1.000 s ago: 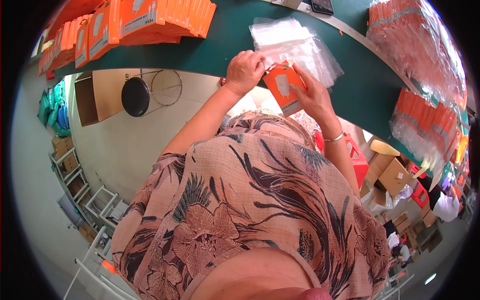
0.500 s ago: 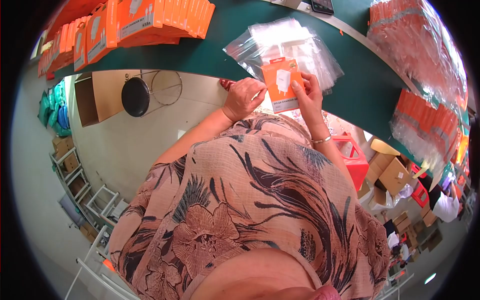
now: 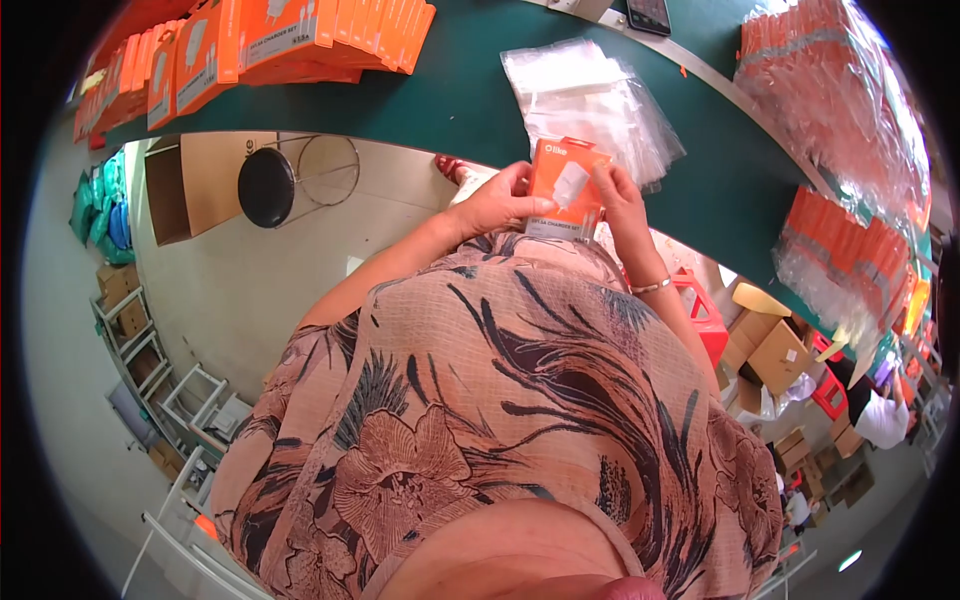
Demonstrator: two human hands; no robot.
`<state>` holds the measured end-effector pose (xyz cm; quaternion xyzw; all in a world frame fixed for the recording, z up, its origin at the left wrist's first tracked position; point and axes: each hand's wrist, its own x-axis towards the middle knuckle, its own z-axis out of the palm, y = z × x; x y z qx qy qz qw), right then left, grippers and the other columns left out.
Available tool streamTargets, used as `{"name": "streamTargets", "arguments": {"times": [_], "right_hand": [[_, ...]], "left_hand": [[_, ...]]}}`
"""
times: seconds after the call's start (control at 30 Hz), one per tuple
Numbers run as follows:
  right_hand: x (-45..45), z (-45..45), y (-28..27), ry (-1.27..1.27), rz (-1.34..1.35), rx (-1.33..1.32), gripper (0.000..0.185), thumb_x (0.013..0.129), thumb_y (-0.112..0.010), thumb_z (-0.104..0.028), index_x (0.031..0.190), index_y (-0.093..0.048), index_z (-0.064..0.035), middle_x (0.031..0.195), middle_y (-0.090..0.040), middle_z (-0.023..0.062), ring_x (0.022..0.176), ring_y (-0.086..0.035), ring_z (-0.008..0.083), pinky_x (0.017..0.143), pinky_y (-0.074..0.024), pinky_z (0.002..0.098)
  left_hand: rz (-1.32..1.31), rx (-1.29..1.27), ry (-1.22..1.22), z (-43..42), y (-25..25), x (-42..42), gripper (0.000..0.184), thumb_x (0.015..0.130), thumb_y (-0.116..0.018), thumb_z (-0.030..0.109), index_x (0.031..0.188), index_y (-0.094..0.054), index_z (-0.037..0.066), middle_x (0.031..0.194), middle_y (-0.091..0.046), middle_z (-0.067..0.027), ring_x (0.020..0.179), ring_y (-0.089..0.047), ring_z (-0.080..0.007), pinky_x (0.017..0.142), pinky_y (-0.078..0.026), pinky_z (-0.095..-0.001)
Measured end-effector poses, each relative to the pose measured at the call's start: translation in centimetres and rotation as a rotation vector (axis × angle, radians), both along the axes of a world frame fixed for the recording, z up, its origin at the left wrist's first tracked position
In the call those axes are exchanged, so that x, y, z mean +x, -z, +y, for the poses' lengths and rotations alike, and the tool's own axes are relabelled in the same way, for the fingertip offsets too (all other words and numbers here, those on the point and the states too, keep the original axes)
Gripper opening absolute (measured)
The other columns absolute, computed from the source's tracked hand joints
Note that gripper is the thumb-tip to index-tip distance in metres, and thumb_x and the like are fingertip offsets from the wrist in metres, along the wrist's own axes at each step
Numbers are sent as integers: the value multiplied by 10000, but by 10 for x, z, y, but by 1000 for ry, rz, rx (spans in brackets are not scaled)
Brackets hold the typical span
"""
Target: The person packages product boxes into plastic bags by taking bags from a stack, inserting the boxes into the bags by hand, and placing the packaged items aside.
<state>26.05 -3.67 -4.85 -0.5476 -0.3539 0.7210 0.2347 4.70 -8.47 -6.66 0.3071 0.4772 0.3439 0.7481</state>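
An orange and white charger box [image 3: 562, 185] is upright in front of my body, just off the table edge. My left hand [image 3: 497, 198] grips its left side, thumb across the front. My right hand [image 3: 622, 198] pinches the upper right edge with thumb and fingers. The printed front, with a white charger picture, faces me. Whether clear film covers the box, I cannot tell. Right behind it, a stack of clear plastic bags [image 3: 590, 90] lies fanned on the green table [image 3: 430, 115].
Rows of orange charger boxes [image 3: 290, 45] stand at the back left. Bagged orange packs [image 3: 830, 90] are piled at the right, with another bundle [image 3: 845, 245] nearer. A phone [image 3: 648, 14] lies at the far edge. Below are a black stool [image 3: 268, 188] and a red stool [image 3: 703, 315].
My left hand has moved right and taken hold of the box's left side. The box has turned slightly and dropped a little. The clear bag spread at the stack's left is no longer there.
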Motion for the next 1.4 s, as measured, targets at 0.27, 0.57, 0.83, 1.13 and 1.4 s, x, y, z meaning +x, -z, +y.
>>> {"name": "streamTargets", "arguments": {"times": [0.27, 0.57, 0.83, 1.13, 1.4], "right_hand": [[0, -7, -21, -190, 236, -173, 421, 878, -669, -263, 1200, -560, -14, 1062, -643, 60, 879, -632, 122, 749, -521, 258], [-6, -12, -10, -2, 320, -324, 398, 859, -690, -221, 1174, -575, -6, 1073, -645, 58, 926, -630, 129, 826, -514, 273], [-10, -13, -1, 68, 370, -319, 471, 851, -691, -139, 1255, -495, 2, 1138, -622, 98, 1008, -624, 177, 878, -515, 324], [-8, -11, -3, -91, 396, -166, 581, 809, -710, -67, 1322, -440, -26, 1185, -596, 82, 1082, -584, 182, 948, -476, 332], [-7, -14, -5, -221, 286, -86, 578, 809, -704, -51, 1326, -445, -32, 1146, -611, 67, 1068, -590, 171, 944, -472, 315]], "left_hand": [[43, -61, -53, 5, 2, -9, 602, 841, -705, 350, 1230, -482, -52, 1122, -597, -112, 1002, -584, -184, 921, -452, -308], [79, -52, 162, -1, -14, -10, 524, 823, -714, 280, 1213, -564, -36, 1068, -641, -93, 945, -593, -150, 873, -464, -300], [99, -126, 380, 1, -10, -16, 453, 834, -724, 240, 1177, -573, -15, 1127, -610, -86, 1013, -570, -148, 879, -463, -289], [650, 633, -130, 28, -45, -23, 189, 814, -727, 204, 917, -629, 78, 879, -593, -26, 865, -556, -160, 757, -469, -272], [1019, 1058, 68, 49, -42, -7, 85, 807, -687, 124, 805, -619, 73, 819, -608, -67, 770, -578, -200, 667, -474, -273]]}}
